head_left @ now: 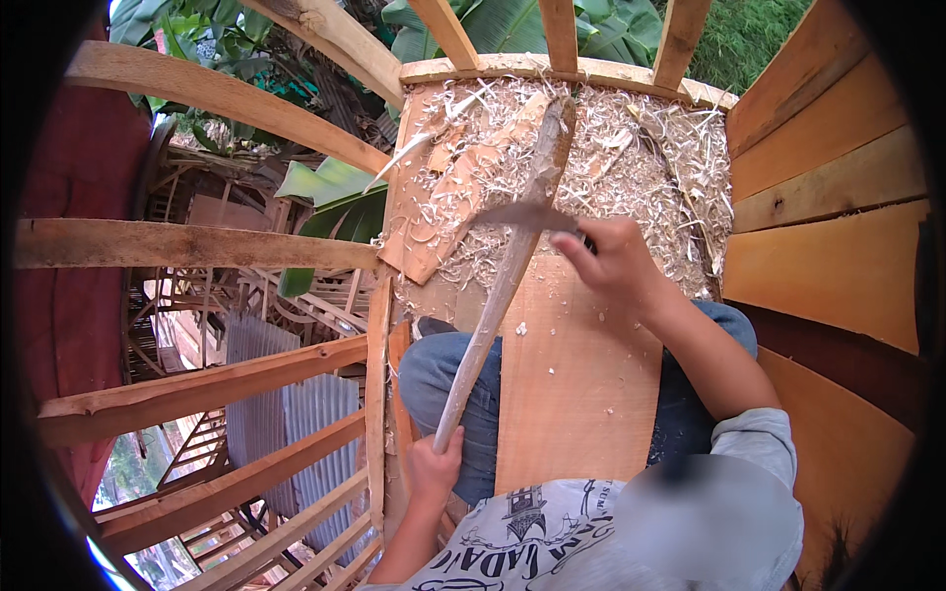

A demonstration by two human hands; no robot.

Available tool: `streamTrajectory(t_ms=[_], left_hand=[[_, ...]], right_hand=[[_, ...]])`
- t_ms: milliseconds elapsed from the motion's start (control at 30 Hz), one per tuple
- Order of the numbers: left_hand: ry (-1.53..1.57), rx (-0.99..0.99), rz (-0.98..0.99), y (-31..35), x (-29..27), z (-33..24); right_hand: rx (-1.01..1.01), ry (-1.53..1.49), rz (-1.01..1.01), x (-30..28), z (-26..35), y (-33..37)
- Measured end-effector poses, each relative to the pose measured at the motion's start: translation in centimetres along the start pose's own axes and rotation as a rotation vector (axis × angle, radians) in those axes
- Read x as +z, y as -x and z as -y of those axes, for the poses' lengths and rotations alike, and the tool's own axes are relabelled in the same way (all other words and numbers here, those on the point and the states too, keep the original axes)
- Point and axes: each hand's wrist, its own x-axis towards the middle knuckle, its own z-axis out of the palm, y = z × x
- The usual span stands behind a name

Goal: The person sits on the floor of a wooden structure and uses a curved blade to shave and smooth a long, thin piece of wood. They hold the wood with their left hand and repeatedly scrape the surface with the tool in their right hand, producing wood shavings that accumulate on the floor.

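Many shavings point(641, 212), plank point(581, 394), blade point(520, 214) across stick point(477, 360)

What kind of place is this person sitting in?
Probably a raised wooden balcony or porch used for woodworking. It has wooden railing slats with gaps between, big banana-like leaves just outside, and curly wood shavings scattered in front of the person.

"Where was your feed from?"

"The wearer's head, through the left of two side-by-side fisheyes. I faced steeply down, past the grey shirt point(567, 532) at five o'clock."

"How near were you?"

"Close above the left hand point(434, 468) near half past six and the right hand point(618, 258) at half past two; my lens reached green leaves point(500, 30) at twelve, farther off."
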Motion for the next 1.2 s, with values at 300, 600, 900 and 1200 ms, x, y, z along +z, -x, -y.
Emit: streamTrajectory(t_ms=[300,600,900,1200], left_hand=[[0.038,0.023,-0.006,0.1,0.0,0.1],[0.068,0.064,-0.023,0.4,-0.2,-0.1],[0.104,0.073,-0.038,0.0,0.4,0.2],[0.137,0.035,0.040,-0.4,-0.1,0.9]], right_hand=[[0.272,-0.314,-0.126,0.6,0.2,0.2],[-0.014,0.029,-0.214,-1.7,-0.9,-0.5],[0.096,0.045,-0.234,-1.9,-1.5,-1.3],[0.450,-0.688,0.296,-4.4,-1.1,-0.7]])
